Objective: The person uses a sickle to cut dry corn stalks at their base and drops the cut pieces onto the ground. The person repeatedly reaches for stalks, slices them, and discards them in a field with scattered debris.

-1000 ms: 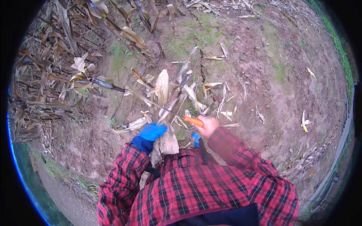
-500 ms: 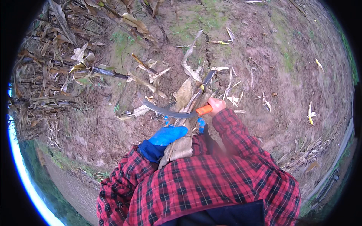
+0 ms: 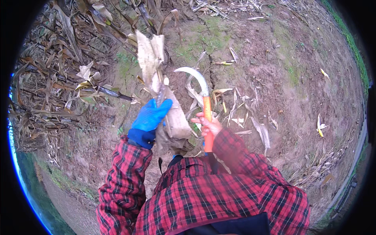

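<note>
Over bare, cracked soil (image 3: 274, 90) at the edge of the cut maize rows, both my hands are now raised in front of my chest. A second ago they were low, near the ground litter, with the stalk pointing away from me; since then I have lifted the dry maize stalk (image 3: 156, 74) so its pale husk leaves stand up and away from my body. My left hand (image 3: 150, 117), in a blue glove, is closed around the stalk just below the husked part, and a wad of dry husk (image 3: 176, 125) hangs beside the glove. My right hand (image 3: 209, 127), bare, is gripped around the orange handle of the sickle (image 3: 201, 90); the curved blade has swung from lying across the stalk to pointing up, tip hooked toward the stalk but apart from it. I judge the cut is made and the stalk free of the ground, blade clear for now. Loose husks and leaves (image 3: 250, 121) lie scattered on the soil to my right; fallen stalks (image 3: 58, 102) heap on my left
</note>
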{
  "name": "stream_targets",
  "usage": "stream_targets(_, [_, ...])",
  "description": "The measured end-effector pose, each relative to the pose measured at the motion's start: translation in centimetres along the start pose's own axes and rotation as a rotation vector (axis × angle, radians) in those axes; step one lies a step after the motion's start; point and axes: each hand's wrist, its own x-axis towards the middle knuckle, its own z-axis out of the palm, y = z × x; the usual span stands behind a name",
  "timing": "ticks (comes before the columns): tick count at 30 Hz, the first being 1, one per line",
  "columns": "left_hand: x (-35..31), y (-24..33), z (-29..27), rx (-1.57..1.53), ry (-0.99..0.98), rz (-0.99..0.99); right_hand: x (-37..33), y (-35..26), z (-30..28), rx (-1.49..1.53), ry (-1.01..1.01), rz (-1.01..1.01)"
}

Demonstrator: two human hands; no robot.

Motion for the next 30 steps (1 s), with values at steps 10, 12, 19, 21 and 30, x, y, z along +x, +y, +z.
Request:
stream_targets(10, [-0.5, -2.8, 2.4, -0.298, 0.118, 0.425, 1.9, 3.4, 4.0, 0.066, -0.143, -0.014])
stream_targets(12, [-2.0, -5.8, 1.4, -0.249, -0.008, 0.318, 2.3, 2.3, 3.9, 0.137, 0.082, 0.045])
stream_targets(19, [-4.3, -15.9, 4.6, 0.241, -0.095, -0.166, 3.2, 3.2, 0.7, 0.132, -0.003, 0.092])
stream_targets(21, [-3.2, -15.3, 2.7, 0.225, 0.094, -0.154, 2.5, 1.9, -0.2, -0.012, 0.204, 0.093])
stream_targets(30, [-2.1, -11.7, 0.5, -0.118, -0.180, -0.311, -0.8, 1.0, -0.3, -1.265, 0.055, -0.729])
